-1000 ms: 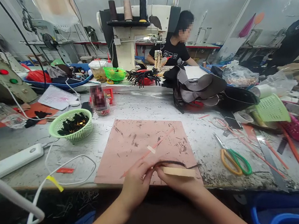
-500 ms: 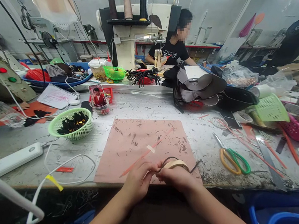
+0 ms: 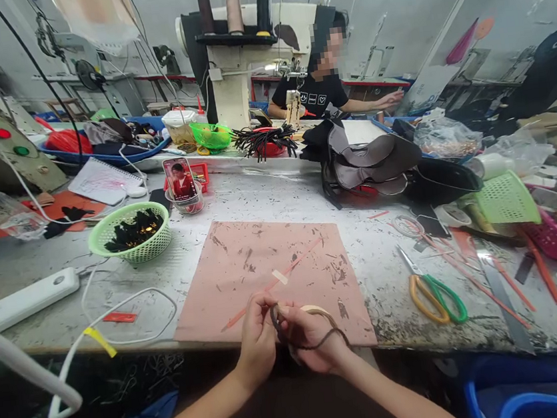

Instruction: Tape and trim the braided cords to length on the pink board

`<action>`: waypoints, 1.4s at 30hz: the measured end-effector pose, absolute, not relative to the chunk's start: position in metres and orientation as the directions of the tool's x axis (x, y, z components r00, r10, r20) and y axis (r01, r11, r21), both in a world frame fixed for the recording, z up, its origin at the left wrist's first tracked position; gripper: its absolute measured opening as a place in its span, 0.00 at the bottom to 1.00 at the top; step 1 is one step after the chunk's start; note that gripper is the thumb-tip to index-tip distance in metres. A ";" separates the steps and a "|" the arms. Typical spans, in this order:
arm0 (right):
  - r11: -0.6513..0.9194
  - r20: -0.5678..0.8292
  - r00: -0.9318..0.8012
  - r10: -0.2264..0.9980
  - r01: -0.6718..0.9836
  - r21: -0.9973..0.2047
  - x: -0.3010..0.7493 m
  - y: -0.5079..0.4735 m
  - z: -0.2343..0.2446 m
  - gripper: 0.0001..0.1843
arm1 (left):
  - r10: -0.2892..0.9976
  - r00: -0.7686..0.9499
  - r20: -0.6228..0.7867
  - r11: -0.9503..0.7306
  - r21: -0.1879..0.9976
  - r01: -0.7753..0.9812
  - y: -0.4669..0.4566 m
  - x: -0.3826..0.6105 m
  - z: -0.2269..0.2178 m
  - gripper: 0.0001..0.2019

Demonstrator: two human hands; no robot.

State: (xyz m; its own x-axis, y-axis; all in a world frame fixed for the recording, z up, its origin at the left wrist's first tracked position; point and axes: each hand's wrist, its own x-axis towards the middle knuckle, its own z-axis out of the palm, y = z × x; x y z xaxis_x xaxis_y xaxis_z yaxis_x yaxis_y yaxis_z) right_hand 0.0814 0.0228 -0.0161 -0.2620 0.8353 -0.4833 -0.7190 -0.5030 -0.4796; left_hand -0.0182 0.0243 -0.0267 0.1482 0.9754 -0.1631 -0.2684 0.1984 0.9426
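The big grey table (image 3: 307,199) runs from left to right in front of me. One pink mat (image 3: 264,257) lies on it, close to me. My two hands are at the near edge of that mat, touching each other.

My left hand (image 3: 257,340) is closed. Its fingertips pinch the top end of a dark cord (image 3: 319,345), just beside the end of a tan strip (image 3: 315,309). My right hand (image 3: 320,355) is closed too. The tan strip curls over its fingers, and the cord loops across them.

I think both things are very light and soft. The strip is flat and bends into a curve, so it seems a little springy. It may pop out if I let go. The cord is thin and floppy and could slide away. I think the best place to hold them is close to the ends, where they meet, with a tight pinch.

Now I count:
- One mat.
- One green basket (image 3: 130,234) on the left, with small dark bits inside.
- One white power bank (image 3: 25,301), nearer and further left.
- One pair of scissors (image 3: 436,295) on the right, with one yellow and one green handle.
- Three thread cones (image 3: 230,12) far away, up on a machine.
- One thin red stick (image 3: 295,264) on the mat.
- One tan strip and one dark cord in my hands.
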 end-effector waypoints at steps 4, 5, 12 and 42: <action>-0.419 -0.581 -0.106 0.807 -0.796 -0.437 0.079 0.020 -0.021 0.14 | 0.975 -0.043 -0.216 0.184 0.906 -0.382 0.034 -0.019 -0.016 0.15; -0.386 -0.611 -0.035 0.790 -0.804 -0.452 0.081 0.020 -0.024 0.14 | 0.973 -0.094 -0.212 0.159 0.905 -0.396 0.038 -0.021 -0.012 0.15; -0.283 -0.292 0.266 0.919 -0.073 -0.956 0.157 0.050 -0.034 0.22 | 0.899 0.044 -0.437 0.424 0.839 -0.342 0.046 -0.026 -0.011 0.12; -0.709 -0.143 0.698 0.701 0.662 -0.245 0.298 -0.001 -0.027 0.36 | 0.816 0.085 -0.572 0.567 0.760 -0.319 0.050 -0.030 -0.011 0.09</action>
State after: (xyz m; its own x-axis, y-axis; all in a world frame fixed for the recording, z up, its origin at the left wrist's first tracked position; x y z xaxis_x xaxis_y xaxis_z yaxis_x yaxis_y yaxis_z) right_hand 0.2985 -0.0008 -0.0273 0.6983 0.7014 -0.1428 0.6617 -0.7086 -0.2448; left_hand -0.0299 0.0497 -0.0114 0.0853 0.8155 -0.5724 -0.3193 0.5666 0.7596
